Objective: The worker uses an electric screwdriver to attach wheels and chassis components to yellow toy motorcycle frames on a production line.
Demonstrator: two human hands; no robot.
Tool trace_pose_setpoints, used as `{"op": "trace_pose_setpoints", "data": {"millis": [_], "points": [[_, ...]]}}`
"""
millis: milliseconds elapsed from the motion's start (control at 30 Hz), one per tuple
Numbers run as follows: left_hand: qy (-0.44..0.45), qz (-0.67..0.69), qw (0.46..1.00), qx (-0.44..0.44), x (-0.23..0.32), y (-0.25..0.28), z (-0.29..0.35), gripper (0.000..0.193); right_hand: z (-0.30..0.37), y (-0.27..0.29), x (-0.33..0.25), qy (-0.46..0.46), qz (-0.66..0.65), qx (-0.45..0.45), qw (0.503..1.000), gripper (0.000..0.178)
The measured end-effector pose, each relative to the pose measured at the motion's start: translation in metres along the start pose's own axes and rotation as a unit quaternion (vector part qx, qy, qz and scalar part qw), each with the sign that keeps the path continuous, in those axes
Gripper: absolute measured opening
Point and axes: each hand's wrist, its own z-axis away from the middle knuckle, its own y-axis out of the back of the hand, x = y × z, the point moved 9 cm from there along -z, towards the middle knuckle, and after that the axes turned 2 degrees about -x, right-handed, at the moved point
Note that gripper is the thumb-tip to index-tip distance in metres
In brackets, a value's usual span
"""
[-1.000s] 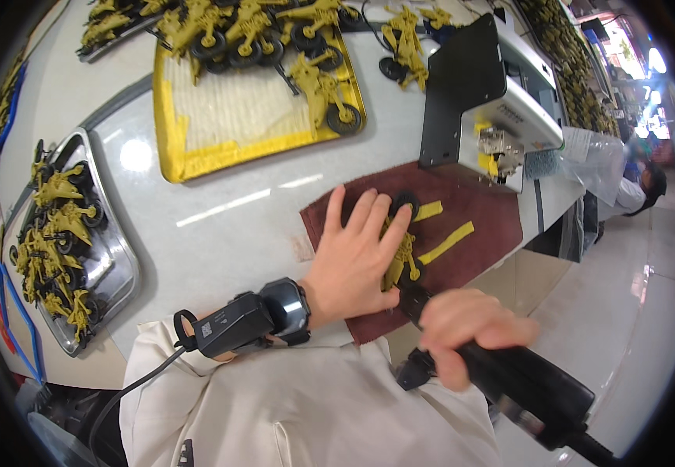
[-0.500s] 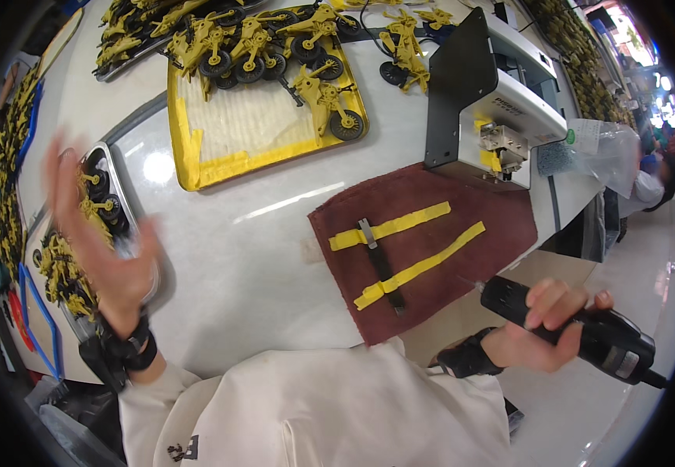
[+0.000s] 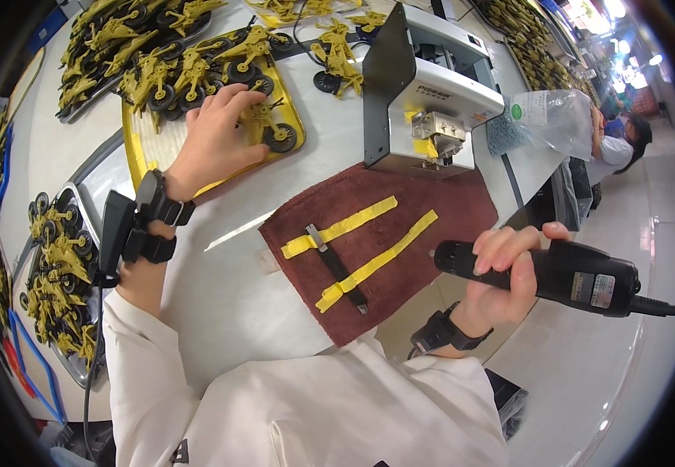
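My left hand (image 3: 217,140) reaches over a yellow toy motorcycle (image 3: 280,137) with black wheels, at the right end of a yellow-edged tray (image 3: 136,152). Its fingers are curved and spread, with thumb and fingertips on either side of the toy; no firm grip shows. In my right hand (image 3: 508,268) is a black corded electric screwdriver (image 3: 586,280), its tip pointing left over the edge of a dark red cloth (image 3: 392,268). Two yellow tape strips and a narrow black bar (image 3: 337,268) with metal ends lie on that cloth.
Behind the cloth stands a white machine (image 3: 462,101) with a black side plate. A clear bag (image 3: 547,124) of small bluish pieces lies beside it. More toy motorcycles fill a metal tray (image 3: 88,210) on the left. Another person (image 3: 617,144) sits at the far right.
My left hand has moved from over the left metal tray to the toy motorcycle on the yellow-edged tray. The screwdriver stays in my right hand, now more level. The whole view has shifted.
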Motion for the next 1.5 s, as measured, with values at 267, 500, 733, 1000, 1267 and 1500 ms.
{"op": "trace_pose_setpoints", "data": {"millis": [267, 500, 733, 1000, 1267, 1500], "points": [[-0.057, 0.066, 0.985, 0.150, 0.099, 0.040, 0.057, 0.059, -0.030, 0.007, -0.016, 0.082, 0.046, 0.025, 0.995, 0.047], [-0.023, 0.034, 0.998, -0.038, 0.161, -0.074, 0.102, 0.074, -0.099, -0.029, 0.009, 0.105, 0.026, 0.041, 0.993, 0.034], [-0.034, 0.060, 0.997, -0.040, 0.151, -0.074, 0.103, 0.085, -0.087, -0.036, 0.035, 0.018, 0.110, -0.041, 0.993, 0.039], [-0.060, 0.092, 0.991, -0.071, 0.155, -0.074, 0.105, 0.096, 0.012, -0.052, -0.001, -0.004, -0.060, -0.309, 0.949, 0.062], [-0.025, 0.057, 0.994, -0.094, 0.145, -0.080, 0.104, 0.101, 0.017, -0.059, 0.016, -0.021, -0.074, -0.334, 0.939, 0.063], [-0.025, 0.099, 0.991, -0.088, 0.142, -0.078, 0.105, 0.103, 0.021, -0.063, 0.042, -0.065, -0.069, -0.229, 0.969, 0.055]]}}
